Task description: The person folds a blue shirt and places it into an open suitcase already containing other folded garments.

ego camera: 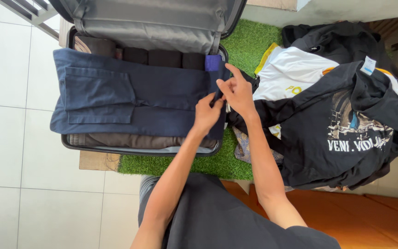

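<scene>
- Folded navy trousers [130, 94] laid flat across the top of the open suitcase [134, 150], pocket flap up, waistband end at the right, over brown and grey folded clothes below.
- Left hand [207, 113] resting on the right end of the trousers, fingers curled, pinching a small fold of the navy cloth at that edge.
- Right hand [238, 90] just beside the left and touching it, thumb and fingers closed on the same bit of cloth, index finger raised and pointing up-left.
- Both forearms bare, reaching forward from the lower middle of the view, converging at the suitcase's right rim.
- Behind the trousers, a row of dark rolled garments [153, 57] along the far wall of the case, with a blue-purple roll [213, 62] at the right end, near the hands.
- Grey-lined lid [148, 20] standing open at the back.
- Green artificial-grass mat [249, 41] under the case.
- To the right, a heap of clothes: black printed T-shirt [342, 133] on top, white shirt [291, 71] partly under it.
- Orange surface [369, 216] lower right; white floor tiles [14, 138] left.
</scene>
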